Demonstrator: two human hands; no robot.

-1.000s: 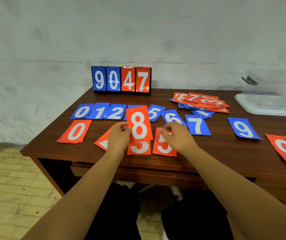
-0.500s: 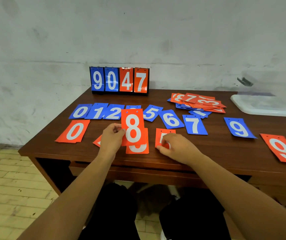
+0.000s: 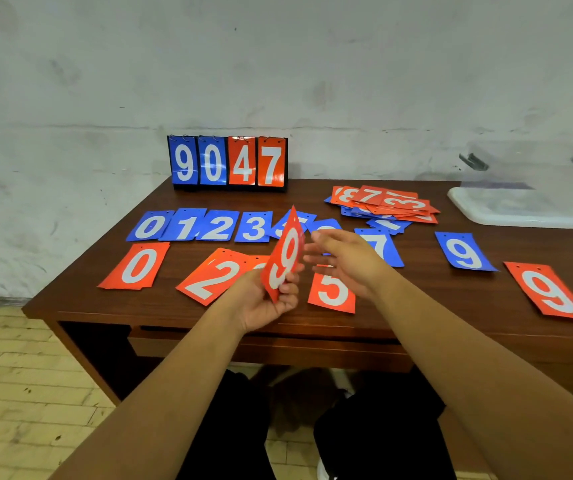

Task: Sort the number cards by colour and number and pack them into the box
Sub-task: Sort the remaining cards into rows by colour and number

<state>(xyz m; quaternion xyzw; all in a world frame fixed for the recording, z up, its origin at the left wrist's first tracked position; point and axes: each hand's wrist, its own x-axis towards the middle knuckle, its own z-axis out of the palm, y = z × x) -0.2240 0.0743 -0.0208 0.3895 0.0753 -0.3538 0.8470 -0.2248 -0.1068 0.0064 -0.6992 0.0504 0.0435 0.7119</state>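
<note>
Hands mid-sort: the left hand (image 3: 262, 306) pinches a red 9 card (image 3: 287, 258) tilted over the table (image 3: 416, 306), right hand (image 3: 347, 261) open beside it; a loose pinch could drop it, scattering the ordered rows (image 3: 215, 226) below.

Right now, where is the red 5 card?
In the head view the red 5 card lies flat near the table's front edge, just right of the left hand holding the held red 9 card.
</note>
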